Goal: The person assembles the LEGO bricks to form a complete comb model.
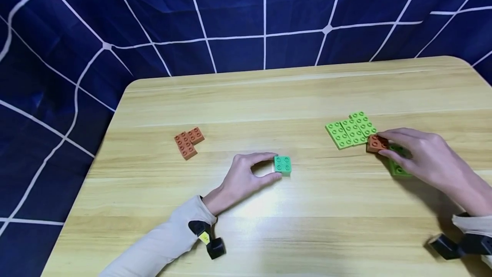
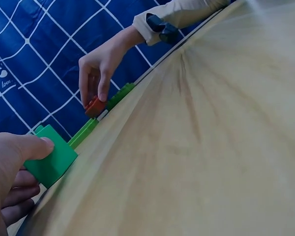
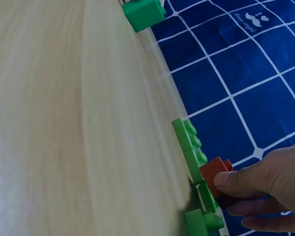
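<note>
My left hand (image 1: 244, 176) pinches a green two-by-two toy brick (image 1: 282, 165) between thumb and fingers near the middle of the table. In the left wrist view the thumb presses on that brick's (image 2: 54, 155) side face. At the right, my right hand (image 1: 426, 153) pinches a reddish-brown toy brick (image 1: 376, 143) by its sides. That brown brick (image 3: 214, 174) appears just above the light-green bricks in the right wrist view. Flat light-green bricks (image 1: 351, 129) lie together to its left. More green bricks (image 1: 399, 168) are partly hidden under the right hand.
Reddish-brown bricks (image 1: 188, 142) form an L-shape at the left of the wooden table (image 1: 246, 110). A dark blue cloth (image 1: 234, 12) with white lines hangs behind the table and along its left side.
</note>
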Demonstrator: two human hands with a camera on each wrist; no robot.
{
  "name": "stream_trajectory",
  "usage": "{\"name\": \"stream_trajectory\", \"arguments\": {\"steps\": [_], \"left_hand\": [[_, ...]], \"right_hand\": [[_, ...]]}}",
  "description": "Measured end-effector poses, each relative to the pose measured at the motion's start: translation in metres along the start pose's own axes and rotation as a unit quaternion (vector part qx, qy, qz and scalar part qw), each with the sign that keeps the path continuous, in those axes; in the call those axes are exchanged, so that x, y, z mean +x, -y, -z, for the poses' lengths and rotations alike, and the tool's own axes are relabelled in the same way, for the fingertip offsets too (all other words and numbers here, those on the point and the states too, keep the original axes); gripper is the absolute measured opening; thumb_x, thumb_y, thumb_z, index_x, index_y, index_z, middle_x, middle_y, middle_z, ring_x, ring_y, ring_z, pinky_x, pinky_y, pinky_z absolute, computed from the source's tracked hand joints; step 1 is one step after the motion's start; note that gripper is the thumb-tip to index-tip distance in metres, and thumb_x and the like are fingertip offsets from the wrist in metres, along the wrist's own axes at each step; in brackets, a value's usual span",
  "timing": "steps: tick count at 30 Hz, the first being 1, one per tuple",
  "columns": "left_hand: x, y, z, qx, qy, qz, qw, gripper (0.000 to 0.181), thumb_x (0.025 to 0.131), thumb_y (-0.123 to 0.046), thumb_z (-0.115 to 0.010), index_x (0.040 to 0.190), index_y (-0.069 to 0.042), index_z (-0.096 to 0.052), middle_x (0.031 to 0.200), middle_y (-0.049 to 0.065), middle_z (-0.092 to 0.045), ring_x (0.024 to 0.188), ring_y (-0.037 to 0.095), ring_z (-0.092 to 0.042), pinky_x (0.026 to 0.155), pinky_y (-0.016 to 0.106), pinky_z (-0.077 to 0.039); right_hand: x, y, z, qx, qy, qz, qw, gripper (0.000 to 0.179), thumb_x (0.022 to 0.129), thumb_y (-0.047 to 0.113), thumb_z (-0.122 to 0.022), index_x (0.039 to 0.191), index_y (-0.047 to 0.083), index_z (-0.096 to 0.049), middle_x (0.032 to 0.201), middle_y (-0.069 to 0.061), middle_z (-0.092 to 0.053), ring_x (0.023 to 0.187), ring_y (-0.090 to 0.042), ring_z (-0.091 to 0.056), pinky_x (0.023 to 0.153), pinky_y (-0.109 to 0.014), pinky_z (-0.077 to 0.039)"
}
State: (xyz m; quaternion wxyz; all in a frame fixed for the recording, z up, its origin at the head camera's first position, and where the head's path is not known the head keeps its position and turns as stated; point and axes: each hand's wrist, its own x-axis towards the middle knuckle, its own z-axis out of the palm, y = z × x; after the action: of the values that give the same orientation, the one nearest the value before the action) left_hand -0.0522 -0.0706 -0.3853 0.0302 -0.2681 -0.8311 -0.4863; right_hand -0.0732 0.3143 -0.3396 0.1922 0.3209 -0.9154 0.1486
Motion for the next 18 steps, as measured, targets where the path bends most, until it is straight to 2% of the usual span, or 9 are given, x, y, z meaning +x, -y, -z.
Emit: {"name": "stream_trajectory", "arguments": {"steps": [6,8,9,12,13,18], "left_hand": [[0.001,0.000,0.001,0.014,-0.002,0.012,0.9998,0.047,0.076,-0.023,-0.082,0.116,-0.002,-0.069,0.114,0.012,-0.069,0.108,0.022,-0.066,0.098,0.024,-0.050],[0.001,0.000,0.001,0.019,-0.001,0.013,0.9997,0.047,0.076,-0.024,-0.082,0.116,-0.001,-0.068,0.115,0.012,-0.069,0.109,0.023,-0.065,0.098,0.025,-0.049],[0.002,0.000,0.000,0.022,0.000,0.013,0.9997,0.047,0.077,-0.024,-0.082,0.116,-0.001,-0.068,0.115,0.013,-0.068,0.109,0.023,-0.065,0.099,0.026,-0.049],[0.002,0.001,0.000,0.025,0.003,0.010,0.9996,0.047,0.077,-0.025,-0.081,0.116,0.000,-0.068,0.116,0.014,-0.068,0.110,0.025,-0.064,0.100,0.028,-0.049],[0.002,0.001,0.001,0.026,0.003,0.008,0.9996,0.047,0.077,-0.024,-0.081,0.116,0.000,-0.068,0.116,0.014,-0.068,0.110,0.025,-0.064,0.100,0.028,-0.049],[0.001,0.001,0.002,0.037,-0.001,-0.001,0.9993,0.048,0.077,-0.024,-0.081,0.116,0.001,-0.068,0.116,0.016,-0.067,0.111,0.027,-0.064,0.100,0.031,-0.049]], "right_hand": [[0.008,0.011,0.003,-0.002,-0.016,0.012,0.9998,0.078,0.095,0.061,-0.031,0.102,-0.006,-0.070,0.093,-0.023,-0.070,0.075,-0.041,-0.068,0.058,-0.047,-0.053],[0.011,0.017,0.004,0.005,-0.024,0.013,0.9996,0.075,0.095,0.060,-0.033,0.102,-0.005,-0.070,0.094,-0.022,-0.070,0.077,-0.039,-0.068,0.067,-0.029,-0.058],[0.014,0.021,0.003,0.011,-0.029,0.016,0.9994,0.074,0.096,0.059,-0.034,0.102,-0.005,-0.070,0.094,-0.021,-0.070,0.078,-0.039,-0.068,0.073,-0.020,-0.057],[0.020,0.032,0.001,0.034,-0.042,0.023,0.9983,0.069,0.097,0.057,-0.038,0.103,-0.004,-0.071,0.097,-0.019,-0.071,0.080,-0.038,-0.068,0.090,0.000,-0.037],[0.022,0.036,-0.001,0.043,-0.047,0.027,0.9976,0.067,0.097,0.056,-0.040,0.103,-0.003,-0.071,0.097,-0.019,-0.071,0.081,-0.038,-0.068,0.093,0.003,-0.028],[0.032,0.053,-0.010,0.080,-0.054,0.048,0.9942,0.061,0.097,0.052,-0.043,0.106,-0.002,-0.071,0.100,-0.014,-0.071,0.083,-0.034,-0.069,0.094,0.001,-0.033]]}}
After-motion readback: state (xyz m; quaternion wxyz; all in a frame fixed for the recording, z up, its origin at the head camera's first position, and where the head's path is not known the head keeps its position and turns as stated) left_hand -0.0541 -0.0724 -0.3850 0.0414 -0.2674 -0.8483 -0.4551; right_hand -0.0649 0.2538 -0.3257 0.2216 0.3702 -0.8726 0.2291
